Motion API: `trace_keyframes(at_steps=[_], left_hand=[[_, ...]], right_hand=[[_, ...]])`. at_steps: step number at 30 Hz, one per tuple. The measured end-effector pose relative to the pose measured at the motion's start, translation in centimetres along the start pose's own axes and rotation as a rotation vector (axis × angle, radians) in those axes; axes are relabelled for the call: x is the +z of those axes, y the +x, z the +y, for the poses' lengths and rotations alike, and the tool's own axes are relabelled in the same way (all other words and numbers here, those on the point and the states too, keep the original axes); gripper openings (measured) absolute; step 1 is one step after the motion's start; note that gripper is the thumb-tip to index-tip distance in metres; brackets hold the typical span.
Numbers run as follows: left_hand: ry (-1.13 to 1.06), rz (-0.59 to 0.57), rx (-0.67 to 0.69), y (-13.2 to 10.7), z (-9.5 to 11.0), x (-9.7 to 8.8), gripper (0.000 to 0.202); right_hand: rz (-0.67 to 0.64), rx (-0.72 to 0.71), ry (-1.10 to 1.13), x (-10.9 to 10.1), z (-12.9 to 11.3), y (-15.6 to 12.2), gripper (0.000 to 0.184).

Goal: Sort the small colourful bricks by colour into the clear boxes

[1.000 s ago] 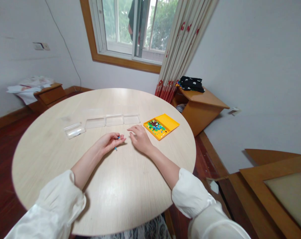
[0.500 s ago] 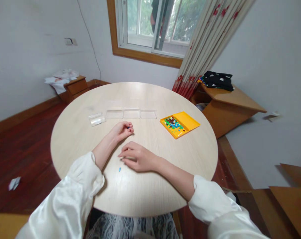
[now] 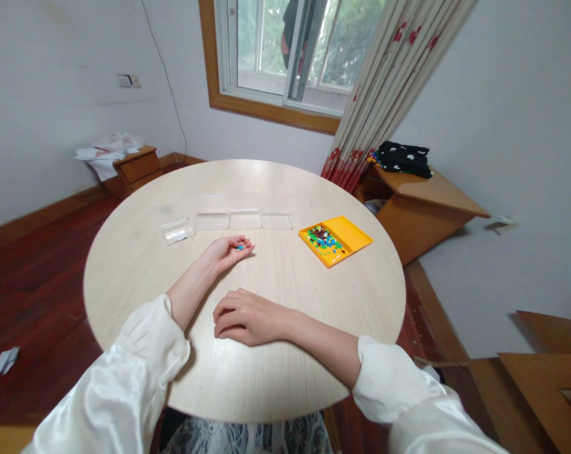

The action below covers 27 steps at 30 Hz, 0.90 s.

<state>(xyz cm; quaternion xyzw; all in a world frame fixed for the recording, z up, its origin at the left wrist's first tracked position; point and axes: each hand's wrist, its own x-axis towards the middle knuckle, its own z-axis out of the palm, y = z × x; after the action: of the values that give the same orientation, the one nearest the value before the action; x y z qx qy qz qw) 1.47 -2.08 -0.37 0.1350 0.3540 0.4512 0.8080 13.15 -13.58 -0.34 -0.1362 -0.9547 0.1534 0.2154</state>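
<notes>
My left hand (image 3: 229, 251) rests palm up on the round table, its fingers partly curled around small blue plastic pieces (image 3: 239, 248) lying in it. Closer to me, my right hand (image 3: 248, 317) is palm down with its fingers bent and their tips at the tabletop. Whatever is under those fingertips is hidden from view. An open yellow case (image 3: 351, 237) lies to the right, with a heap of small coloured pieces (image 3: 324, 237) in one half. Beyond my left hand stand clear plastic trays (image 3: 245, 220) in a row.
At the left end of the row is a small clear box (image 3: 176, 232). The round table (image 3: 285, 378) has a pale wood top. A wooden cabinet (image 3: 437, 211) with a dark folded cloth (image 3: 403, 159) stands beyond its right edge, beside a curtain (image 3: 389, 82).
My right hand has moved down and slightly left, over where a small blue piece lay; that piece no longer shows. My left hand has opened a little, revealing blue pieces in the palm.
</notes>
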Motion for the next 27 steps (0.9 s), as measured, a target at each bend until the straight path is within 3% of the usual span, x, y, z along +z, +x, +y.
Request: trace_keyframes(at_steps=[5,9,12,16,27], left_hand=[[0.016,-0.015,-0.023,-0.1,0.2,0.1,0.022],[0.055,-0.035,-0.069,-0.4,-0.1,0.5,0.024],[0.115,-0.082,-0.117,-0.9,-0.7,1.1,0.023],[0.126,-0.162,-0.174,-1.7,-1.5,2.0,0.031],[0.206,-0.208,-0.215,-2.0,-1.2,1.9,0.048]], right_hand=[[0.072,0.071,-0.065,-0.5,1.2,-0.3,0.015],[0.4,0.319,-0.144,-2.5,3.6,-1.5,0.013],[0.522,0.468,-0.224,-3.4,4.7,-2.1,0.013],[0.505,0.533,-0.289,-3.1,5.1,-2.1,0.012],[0.312,0.457,-0.313,-2.1,6.0,-2.1,0.017]])
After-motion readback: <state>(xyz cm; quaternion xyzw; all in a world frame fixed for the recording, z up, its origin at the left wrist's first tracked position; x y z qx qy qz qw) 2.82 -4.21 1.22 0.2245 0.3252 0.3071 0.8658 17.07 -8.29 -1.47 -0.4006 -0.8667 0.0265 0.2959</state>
